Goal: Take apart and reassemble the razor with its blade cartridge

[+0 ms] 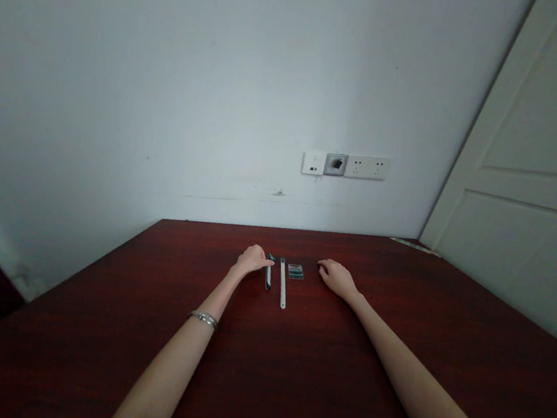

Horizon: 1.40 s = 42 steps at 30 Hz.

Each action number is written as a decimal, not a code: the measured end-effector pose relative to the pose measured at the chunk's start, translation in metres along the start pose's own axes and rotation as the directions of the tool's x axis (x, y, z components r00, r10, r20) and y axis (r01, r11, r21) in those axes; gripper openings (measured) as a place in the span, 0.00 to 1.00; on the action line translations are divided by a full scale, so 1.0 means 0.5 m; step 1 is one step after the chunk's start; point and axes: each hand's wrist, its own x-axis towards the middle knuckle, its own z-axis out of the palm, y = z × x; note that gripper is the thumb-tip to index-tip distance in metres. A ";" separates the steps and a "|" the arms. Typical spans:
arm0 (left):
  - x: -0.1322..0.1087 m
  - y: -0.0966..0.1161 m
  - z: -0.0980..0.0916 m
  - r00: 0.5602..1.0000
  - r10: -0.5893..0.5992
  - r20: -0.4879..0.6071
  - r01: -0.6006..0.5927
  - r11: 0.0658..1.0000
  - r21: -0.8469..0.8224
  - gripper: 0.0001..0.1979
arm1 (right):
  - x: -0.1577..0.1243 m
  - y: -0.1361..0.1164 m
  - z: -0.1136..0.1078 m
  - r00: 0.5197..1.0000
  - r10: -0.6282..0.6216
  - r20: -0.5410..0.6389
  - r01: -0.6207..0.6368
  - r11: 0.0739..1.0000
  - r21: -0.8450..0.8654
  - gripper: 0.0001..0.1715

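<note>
My left hand point(253, 258) is at the upper end of a slim black-and-white tool point(268, 277), which has a small dark head, a little like a razor. The thumb crosses that end and the other fingers curl in beside it, partly hidden. Just right of it lies a long, thin white strip point(282, 286) with a dark upper end and a small hole at the near end. Beside the strip is a small clear flat pack point(295, 272) with dark bands. Further right, my right hand point(336, 276) rests on the tabletop, fingers loosely bent and holding nothing.
The dark red-brown wooden table point(289, 378) meets a pale wall point(227, 129) at its back edge. Wall sockets point(366, 167) sit above it. A white panelled door point(538, 178) stands at the right. A thin pale strip point(412, 245) lies at the back right corner.
</note>
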 end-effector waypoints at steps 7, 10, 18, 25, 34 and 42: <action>-0.010 0.011 0.007 0.996 -0.090 0.023 0.088 0.994 0.066 0.18 | -0.002 0.000 -0.001 1.000 -0.010 -0.012 0.010 1.000 -0.003 0.21; -0.014 0.015 0.007 0.995 -0.097 0.037 0.094 0.993 0.067 0.18 | -0.002 -0.002 -0.002 1.000 -0.003 -0.009 0.003 1.000 -0.003 0.21; -0.017 0.026 0.010 0.993 -0.104 0.060 0.099 0.992 0.082 0.14 | -0.004 -0.006 -0.006 1.000 0.001 0.003 -0.001 1.000 0.016 0.22; -0.014 0.020 -0.009 0.989 -0.073 0.127 0.080 0.996 -0.050 0.14 | -0.001 0.001 0.000 1.000 0.001 -0.011 0.000 0.998 0.062 0.21; -0.015 0.038 -0.068 0.982 0.093 0.163 -0.013 0.899 -0.438 0.19 | 0.021 -0.040 -0.008 0.972 0.065 -0.227 0.061 0.859 0.508 0.17; -0.033 0.073 -0.098 0.919 0.309 0.247 -0.145 0.844 -0.517 0.20 | 0.017 -0.197 -0.036 0.957 0.101 0.271 -0.278 0.064 0.958 0.19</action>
